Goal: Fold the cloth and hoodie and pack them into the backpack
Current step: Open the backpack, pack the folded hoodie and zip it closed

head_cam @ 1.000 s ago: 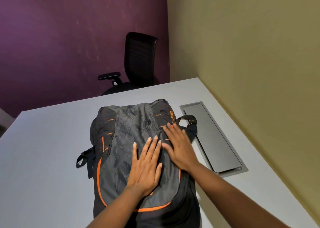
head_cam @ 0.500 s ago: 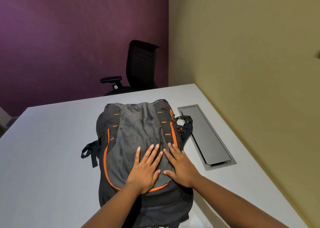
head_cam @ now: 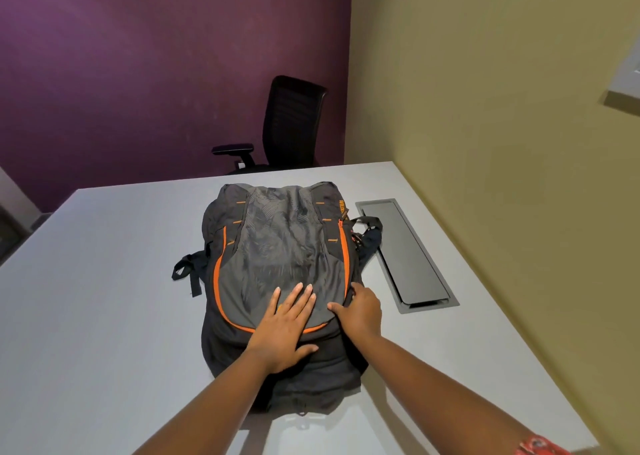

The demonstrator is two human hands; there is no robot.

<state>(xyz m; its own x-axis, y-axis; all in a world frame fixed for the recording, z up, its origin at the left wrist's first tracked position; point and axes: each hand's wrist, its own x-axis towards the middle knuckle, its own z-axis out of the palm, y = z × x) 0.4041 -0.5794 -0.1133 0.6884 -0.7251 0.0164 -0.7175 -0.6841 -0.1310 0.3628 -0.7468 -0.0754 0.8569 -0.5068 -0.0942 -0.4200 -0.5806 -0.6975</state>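
A grey and black backpack (head_cam: pixel 277 243) with orange zip trim lies flat on the white table (head_cam: pixel 104 316), bulging and closed. My left hand (head_cam: pixel 287 323) presses flat on its lower front panel, fingers straight and spread. My right hand (head_cam: pixel 360 312) sits at the backpack's right side. Its fingers curl over that edge and its thumb lies on the front panel. No cloth or hoodie shows outside the backpack.
A grey cable hatch (head_cam: pixel 408 254) is set into the table just right of the backpack, one strap lying on it. A black office chair (head_cam: pixel 291 125) stands behind the table's far edge. The olive wall (head_cam: pixel 502 177) runs along the table's right side.
Both hands slid toward me down the backpack's front. My right hand moved off the front panel to the right edge and its fingers curled over it. The view pulled back.
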